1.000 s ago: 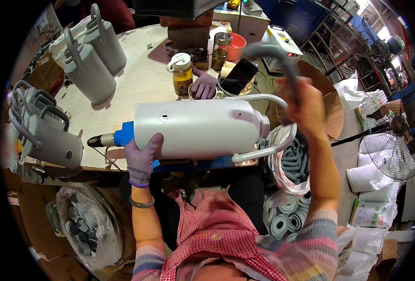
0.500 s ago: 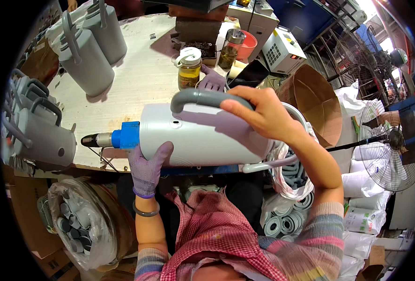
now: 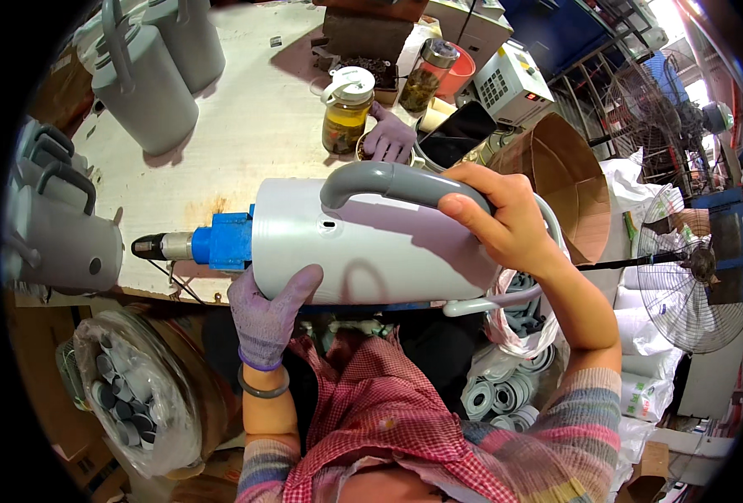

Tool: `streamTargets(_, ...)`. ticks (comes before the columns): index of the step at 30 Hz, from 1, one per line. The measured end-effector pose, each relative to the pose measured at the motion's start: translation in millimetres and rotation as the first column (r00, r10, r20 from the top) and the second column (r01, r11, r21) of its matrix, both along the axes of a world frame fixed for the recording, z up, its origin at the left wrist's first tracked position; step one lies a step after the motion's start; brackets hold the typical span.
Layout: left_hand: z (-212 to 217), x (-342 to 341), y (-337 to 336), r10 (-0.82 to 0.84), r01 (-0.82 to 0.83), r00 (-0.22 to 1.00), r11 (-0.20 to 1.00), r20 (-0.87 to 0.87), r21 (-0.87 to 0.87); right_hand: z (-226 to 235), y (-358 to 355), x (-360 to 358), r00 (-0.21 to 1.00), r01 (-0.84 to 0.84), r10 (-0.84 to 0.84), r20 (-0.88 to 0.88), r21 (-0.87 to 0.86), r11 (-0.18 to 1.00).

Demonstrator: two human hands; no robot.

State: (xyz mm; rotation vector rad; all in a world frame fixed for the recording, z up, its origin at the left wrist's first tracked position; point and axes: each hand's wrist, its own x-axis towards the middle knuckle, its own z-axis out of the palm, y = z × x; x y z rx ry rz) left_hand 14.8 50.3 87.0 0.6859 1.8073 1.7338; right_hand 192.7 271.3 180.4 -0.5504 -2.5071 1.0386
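In the head view, find a pale grey can (image 3: 371, 268) lying on its side at the near edge of a white table (image 3: 246, 109), close against a blue fixture (image 3: 223, 241) on its left. Touching the can's left end with the gloved left hand (image 3: 269, 314), thumb laid over the near side; cannot tell how tightly, with fingers partly hidden. Gripping a dark grey handle (image 3: 380, 177) by its right part in the bare right hand (image 3: 506, 214), thumb on the near side, well apart from the left.

Already done, by the look of it: fitting of a light grey bail (image 3: 496, 302) at the can's right end. Not yet done, apparently: fixing of the dark handle, held along the far side with its left end just beyond a bare slot (image 3: 328, 225) in the can. Cannot judge the handle's right end, covered by the right hand.

To the left on the table, see upright cans (image 3: 78, 239) with dark handles on, seemingly finished that far; farther off, taller-looking cans (image 3: 149, 101) with bails but no dark handle showing. To the near right, note a bag of dark grey parts (image 3: 518, 320).
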Motion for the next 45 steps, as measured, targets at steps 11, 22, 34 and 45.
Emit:
streamTargets(11,-5.1,4.4,-3.2,0.005,-0.005,1.0,0.999,0.005,0.035,0.5,-5.8,1.1,0.999,-0.03,0.029,0.016,0.064,0.997)
streamTargets(22,-12.8,17.6,-15.9,-0.007,0.007,1.0,1.0,0.015,0.0,43.2,-18.5,-22.1,0.92,-0.308,0.231,0.315,0.222,0.925)
streamTargets(34,-13.0,-8.7,-47.2,0.143,-0.097,0.95,0.98,-0.277,0.176,63.3,-24.9,-15.5,0.93,-0.137,-0.088,0.357,0.559,0.818)
streamTargets(45,-106.1,-13.0,33.6,-0.623,0.056,0.438,0.738,-0.648,-0.673,33.3,9.2,158.6,0.921,0.33,-0.37,0.121,0.261,0.907)
